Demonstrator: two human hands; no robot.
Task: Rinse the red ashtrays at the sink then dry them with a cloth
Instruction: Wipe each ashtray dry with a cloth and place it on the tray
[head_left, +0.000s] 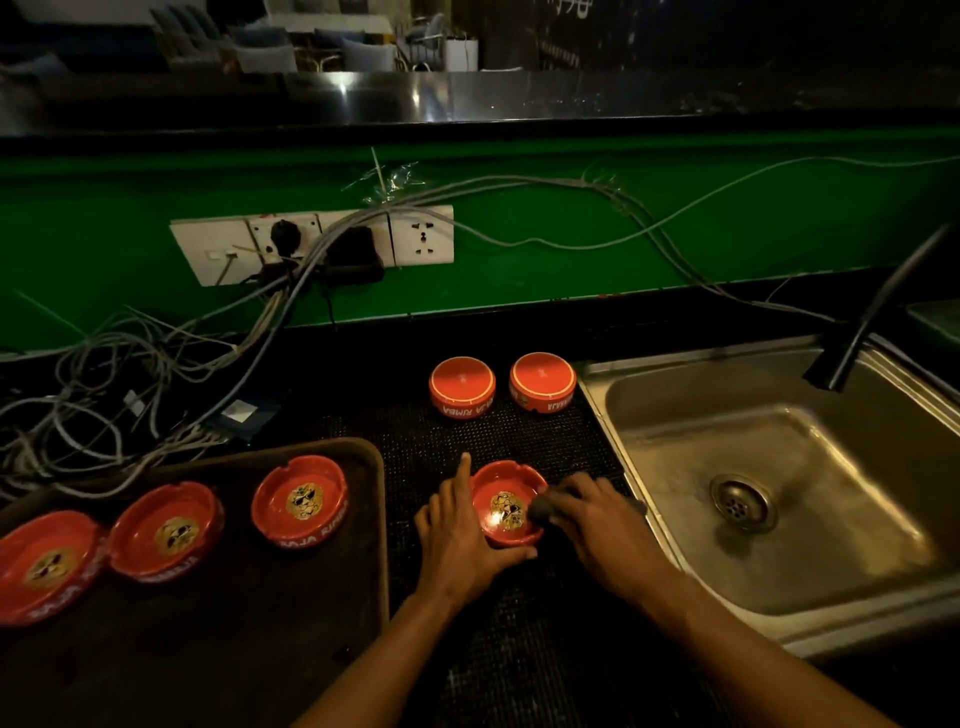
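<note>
A dim bar backs the dark matted tabletop (519, 649). The right hand (597, 519) pinches a dark cloth (543, 508) into the upright ashtray (506, 503), just left of the sink (675, 467); the left hand (462, 535) cups its near rim, forefinger straight. Best to hold the rim firm and sweep the wad round the whole bowl. The tray (311, 597) carries three upright ashtrays (300, 501); two upturned ashtrays (462, 385) sit behind. The sink holds nothing visible.

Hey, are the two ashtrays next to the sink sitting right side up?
No, both ashtrays beside the sink rest upside down on the mat, flat bases up and lettering inverted.
</note>
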